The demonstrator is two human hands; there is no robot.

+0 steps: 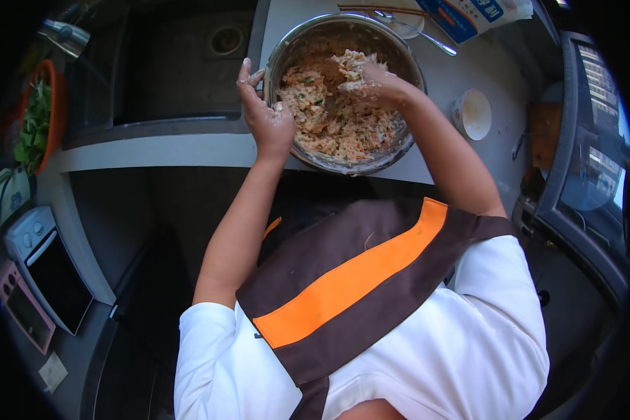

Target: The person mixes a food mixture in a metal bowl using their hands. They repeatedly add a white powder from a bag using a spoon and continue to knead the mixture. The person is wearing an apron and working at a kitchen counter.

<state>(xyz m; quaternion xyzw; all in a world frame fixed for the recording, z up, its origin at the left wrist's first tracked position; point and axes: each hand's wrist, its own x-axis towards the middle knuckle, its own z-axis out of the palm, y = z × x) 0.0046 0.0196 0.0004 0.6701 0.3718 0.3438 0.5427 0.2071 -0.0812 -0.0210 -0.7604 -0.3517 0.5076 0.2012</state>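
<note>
A deep stainless steel bowl point(416, 68) stands at the counter's front edge, smeared inside with a pale residue. It holds a sticky minced mixture point(346, 134) flecked with green and orange bits. My left hand point(268, 118) grips the bowl's left side, its thumb at the rim and its fingers along the outside; white paste clings to the fingertips. Inside the bowl, my right hand point(370, 81) is coated in the mixture, with a clump of it in the curled fingers. The clump partly hides those fingers.
Behind the bowl lie chopsticks point(359, 8), a metal spoon point(436, 43) and a printed bag point(467, 18). A small used bowl point(475, 115) sits to the right, near an open window point(593, 131). Leftward are a sink point(178, 68) and an orange basket point(58, 110) of leafy greens.
</note>
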